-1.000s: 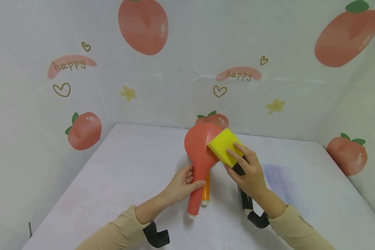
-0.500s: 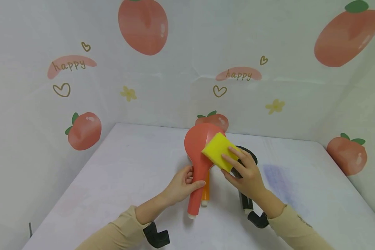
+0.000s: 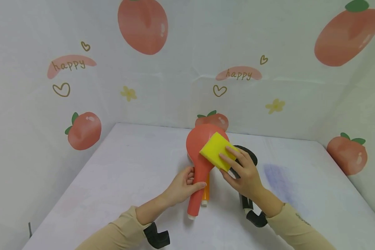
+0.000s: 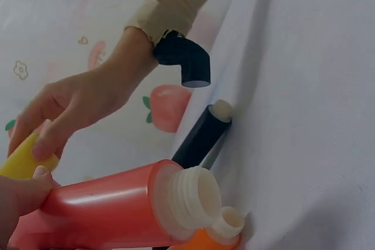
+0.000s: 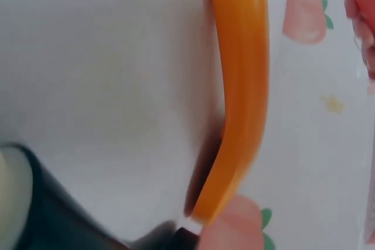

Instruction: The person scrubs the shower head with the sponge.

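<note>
My left hand (image 3: 184,187) grips the handle of a red shower head (image 3: 198,139), which is tilted upright above the table. In the left wrist view, the white threaded end (image 4: 199,194) of its handle shows close up. Between thumb and fingers, my right hand (image 3: 247,177) pinches a yellow sponge (image 3: 217,151) that lies against the right side of the red head. Behind the red one is an orange shower head (image 3: 206,191), mostly hidden in the head view; its handle (image 5: 246,68) fills the right wrist view. A black shower head (image 3: 250,154) lies beneath my right hand, partly covered.
A white table (image 3: 137,156) carries everything, with a bluish smudge (image 3: 278,180) on its right. White cloth walls (image 3: 175,86) printed with fruit, hearts and flowers stand behind and at both sides. Black curved mounts (image 3: 157,236) hang at each wrist.
The sponge and right hand have shifted left and slightly down across the red head, uncovering more of the black shower head. The red shower head has tilted slightly to the right; my left hand keeps its grip.
</note>
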Tool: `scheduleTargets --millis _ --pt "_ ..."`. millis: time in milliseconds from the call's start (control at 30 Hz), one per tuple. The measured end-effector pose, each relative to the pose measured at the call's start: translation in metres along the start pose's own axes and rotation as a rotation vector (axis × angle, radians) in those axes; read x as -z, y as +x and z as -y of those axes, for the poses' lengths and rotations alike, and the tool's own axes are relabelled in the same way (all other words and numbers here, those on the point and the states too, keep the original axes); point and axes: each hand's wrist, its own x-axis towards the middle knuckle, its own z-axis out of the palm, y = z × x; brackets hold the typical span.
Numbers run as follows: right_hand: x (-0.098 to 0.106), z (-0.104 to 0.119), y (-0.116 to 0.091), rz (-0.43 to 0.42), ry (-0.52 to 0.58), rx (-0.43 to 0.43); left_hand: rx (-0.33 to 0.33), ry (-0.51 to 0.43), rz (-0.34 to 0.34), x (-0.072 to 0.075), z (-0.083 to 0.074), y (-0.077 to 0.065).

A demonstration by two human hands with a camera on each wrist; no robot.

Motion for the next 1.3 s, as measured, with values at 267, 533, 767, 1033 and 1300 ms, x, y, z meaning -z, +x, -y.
scheduleTargets --millis 267,533,767,1033,1300 --pt "0.002 -0.003 0.004 0.005 -0.031 0.034 -0.001 0.018 0.002 0.0 0.004 0.0" --pt "0.007 -0.022 -0.002 -0.074 -0.045 -0.185 0.002 0.029 0.004 0.0 0.002 -0.001" --pt "0.002 -0.012 0.002 -0.02 0.004 -0.062 -0.017 0.052 0.008 -0.003 -0.002 -0.003" --pt "0.0 -0.008 0.008 -0.011 -0.029 0.008 -0.031 0.074 0.01 -0.004 -0.003 -0.004" --pt "0.007 -0.025 0.005 -0.079 -0.023 -0.214 -0.03 0.095 0.019 -0.003 0.002 -0.003"
